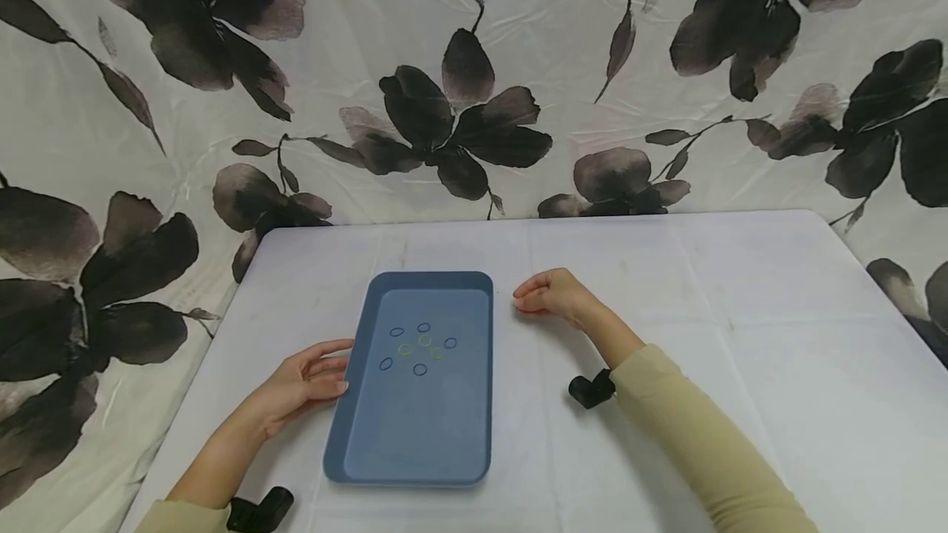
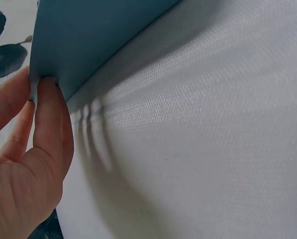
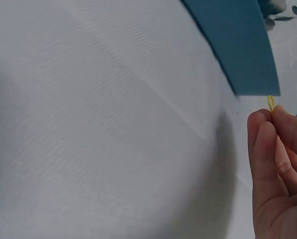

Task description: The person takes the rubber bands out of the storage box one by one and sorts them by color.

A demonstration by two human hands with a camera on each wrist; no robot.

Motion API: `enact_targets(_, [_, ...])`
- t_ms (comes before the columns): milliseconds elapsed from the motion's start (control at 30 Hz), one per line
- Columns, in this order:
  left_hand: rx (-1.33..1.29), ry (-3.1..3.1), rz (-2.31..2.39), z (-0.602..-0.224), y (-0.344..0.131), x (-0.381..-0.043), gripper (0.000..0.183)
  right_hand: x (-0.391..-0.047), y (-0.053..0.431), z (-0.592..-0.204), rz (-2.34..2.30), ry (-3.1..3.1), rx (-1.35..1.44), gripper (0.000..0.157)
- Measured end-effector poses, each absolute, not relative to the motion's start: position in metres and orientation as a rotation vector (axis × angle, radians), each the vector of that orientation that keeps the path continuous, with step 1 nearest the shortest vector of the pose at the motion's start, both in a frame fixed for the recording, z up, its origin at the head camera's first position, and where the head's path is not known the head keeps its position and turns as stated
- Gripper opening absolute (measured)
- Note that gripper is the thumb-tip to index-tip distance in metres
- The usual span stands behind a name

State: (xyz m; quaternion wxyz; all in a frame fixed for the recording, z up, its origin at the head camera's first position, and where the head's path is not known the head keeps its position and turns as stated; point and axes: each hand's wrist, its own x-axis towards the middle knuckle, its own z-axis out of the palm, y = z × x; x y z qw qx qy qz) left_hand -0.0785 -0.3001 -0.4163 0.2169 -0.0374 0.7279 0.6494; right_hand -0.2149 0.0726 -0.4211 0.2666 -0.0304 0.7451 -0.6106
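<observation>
A blue-grey tray [image 1: 422,442] lies on the table. Inside it are several dark thin rings [image 1: 420,374] and 3 yellow rings [image 1: 425,345], which look like small rubber bands. At the tray's left edge, my left hand [image 1: 296,385] touches the side with thumb and fingertips, its fingers fairly straight. My right hand [image 1: 559,296] is just off the tray's right edge, near the far corner. Between thumb and fingertips it pinches a small yellow rubber band [image 3: 270,102], whose loop sticks up in the right wrist view. In the head view that band is hidden.
A white cloth covers the table [image 1: 689,294]. Behind it hangs a white curtain [image 1: 563,39] printed with dark flowers. A black camera mount [image 1: 591,389] sits at the right wrist, and another black mount [image 1: 261,510] at the left.
</observation>
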Motion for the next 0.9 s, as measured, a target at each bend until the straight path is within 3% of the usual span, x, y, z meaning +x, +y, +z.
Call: enact_targets(900, [-0.057, 1.978, 1.833, -0.42, -0.303, -0.079, 0.07, -0.214, 0.072, -0.43, -1.477, 2.173, -0.068, 0.017])
